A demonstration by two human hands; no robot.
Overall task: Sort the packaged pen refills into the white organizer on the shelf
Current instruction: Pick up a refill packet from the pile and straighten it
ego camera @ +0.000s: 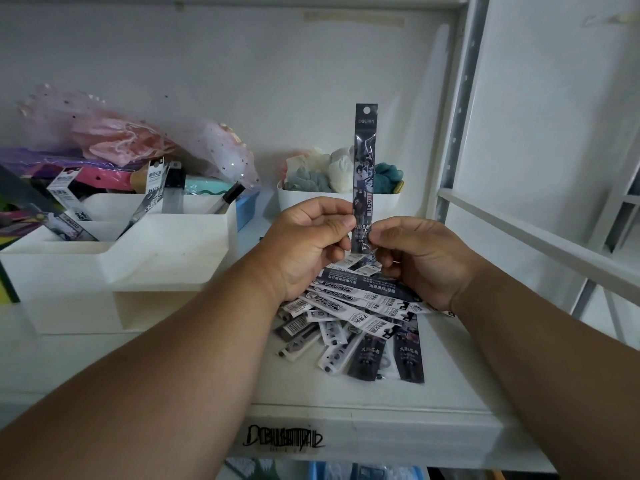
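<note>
White tub (311, 199) of scrunchies (341, 168)

Organizer (145, 258) sits left on the shelf (346, 403), a few refill packs (156, 188) standing in its back compartments. Heap of refill packs (360, 317) lies right of it, near the shelf's front edge. My left hand (308, 244) and right hand (415, 258) are above the heap, holding one pack (364, 174) upright between them (bottom end pinched). Tub (322, 199) behind the hands, against the back wall. Fabric pile (114, 140) behind the organizer.
</note>
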